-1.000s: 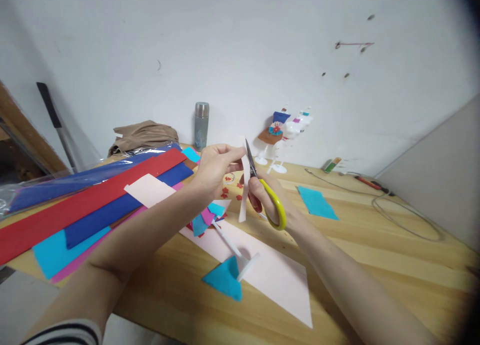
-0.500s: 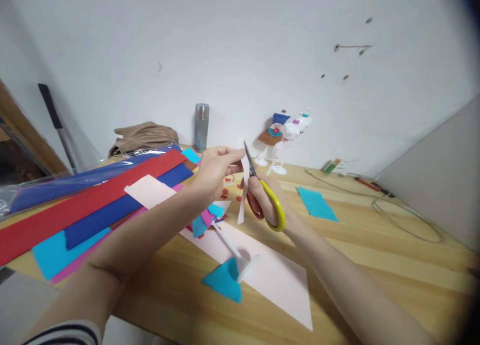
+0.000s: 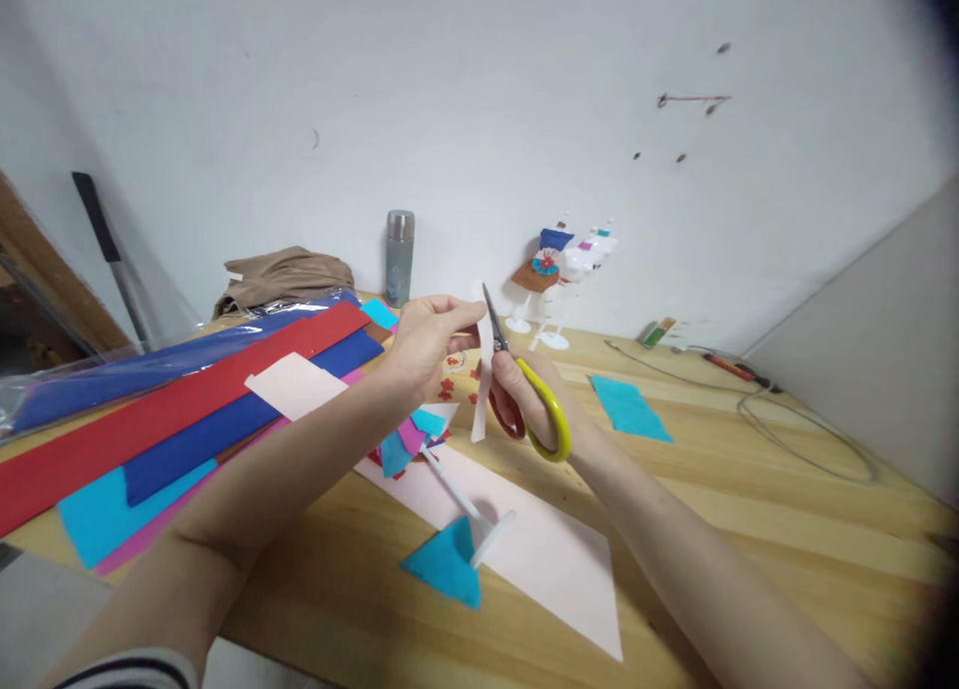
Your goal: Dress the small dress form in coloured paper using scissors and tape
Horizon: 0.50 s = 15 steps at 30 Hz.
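Between thumb and fingers, my left hand (image 3: pixel 439 335) pinches the upper end of a narrow pale pink paper strip (image 3: pixel 483 389), which hangs down. My right hand (image 3: pixel 528 389) is wrapped round the handles of scissors (image 3: pixel 552 409), one yellow and one red. Their dark blades point up along the strip's right edge. Below the hands, a white stand (image 3: pixel 454 484) with blue and magenta paper pieces lies tipped over on a long pale pink sheet (image 3: pixel 561 559). A blue triangular piece (image 3: pixel 446 564) is beside its round base.
Red (image 3: pixel 187 399), blue and magenta strips lie at the left. Behind them are a brown cloth (image 3: pixel 289 278) and a flask (image 3: pixel 400 260). Decorated white stands (image 3: pixel 554 340) stand near the wall. A blue piece (image 3: pixel 630 407) and a cable (image 3: pixel 809 456) lie at the right.
The view has shifted slightly. The strip hangs straighter, and the scissor blades have tilted a little further to the left beside it. Both hands keep their hold.
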Motion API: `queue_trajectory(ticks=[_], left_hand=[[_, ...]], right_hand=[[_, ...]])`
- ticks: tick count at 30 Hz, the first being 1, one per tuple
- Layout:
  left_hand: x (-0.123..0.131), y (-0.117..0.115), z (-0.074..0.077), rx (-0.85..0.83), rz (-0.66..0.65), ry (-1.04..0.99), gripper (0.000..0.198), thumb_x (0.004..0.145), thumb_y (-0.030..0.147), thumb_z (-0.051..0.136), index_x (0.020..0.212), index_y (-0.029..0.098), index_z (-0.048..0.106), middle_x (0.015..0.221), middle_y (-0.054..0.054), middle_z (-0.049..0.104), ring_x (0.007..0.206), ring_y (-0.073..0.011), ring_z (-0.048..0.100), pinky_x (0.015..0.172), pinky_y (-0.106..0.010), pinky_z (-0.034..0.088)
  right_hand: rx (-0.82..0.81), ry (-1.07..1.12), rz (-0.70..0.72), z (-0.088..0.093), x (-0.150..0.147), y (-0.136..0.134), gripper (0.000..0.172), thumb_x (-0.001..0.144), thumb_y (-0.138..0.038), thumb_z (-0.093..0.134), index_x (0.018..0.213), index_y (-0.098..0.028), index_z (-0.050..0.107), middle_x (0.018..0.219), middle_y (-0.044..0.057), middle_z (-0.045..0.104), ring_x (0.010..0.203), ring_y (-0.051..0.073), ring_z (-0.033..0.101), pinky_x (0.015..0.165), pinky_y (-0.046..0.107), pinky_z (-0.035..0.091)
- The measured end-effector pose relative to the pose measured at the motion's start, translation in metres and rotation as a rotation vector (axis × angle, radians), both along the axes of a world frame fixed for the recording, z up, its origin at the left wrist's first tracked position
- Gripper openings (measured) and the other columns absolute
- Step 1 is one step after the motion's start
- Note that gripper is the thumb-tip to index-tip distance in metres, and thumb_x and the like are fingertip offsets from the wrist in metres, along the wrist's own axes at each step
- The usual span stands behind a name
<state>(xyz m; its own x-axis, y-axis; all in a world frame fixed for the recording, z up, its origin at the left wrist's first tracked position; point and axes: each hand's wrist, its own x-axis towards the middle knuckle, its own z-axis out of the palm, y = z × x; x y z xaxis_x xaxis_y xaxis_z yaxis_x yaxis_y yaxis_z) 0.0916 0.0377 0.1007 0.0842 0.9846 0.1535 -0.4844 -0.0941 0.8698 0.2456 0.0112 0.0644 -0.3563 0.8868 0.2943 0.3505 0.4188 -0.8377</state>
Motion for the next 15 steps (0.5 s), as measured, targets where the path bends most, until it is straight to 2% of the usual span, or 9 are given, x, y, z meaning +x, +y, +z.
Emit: queue_trajectory(ticks=[9,15], left_hand=[[0.002,-0.003,-0.002,0.032,-0.028,0.052,0.021,0.076,0.011,0.078,0.061,0.01,0.064,0.06,-0.002,0.064,0.057,-0.0091,0.063,0.066,-0.023,0.054],[0.004,-0.004,-0.002,0.013,-0.033,0.045,0.024,0.076,0.011,0.078,0.059,0.011,0.062,0.059,-0.001,0.063,0.056,-0.0088,0.062,0.063,-0.022,0.053]], right_hand=[[0.006,-0.037,-0.032,0.011,-0.003,-0.003,0.066,0.085,-0.09,0.038,0.072,-0.026,0.046,0.042,-0.002,0.048,0.037,0.016,0.047,0.042,0.031,0.037],[0.018,-0.045,-0.035,0.009,-0.001,-0.002,0.064,0.09,-0.086,0.034,0.071,-0.026,0.043,0.045,-0.002,0.048,0.038,0.015,0.049,0.042,0.03,0.038]])
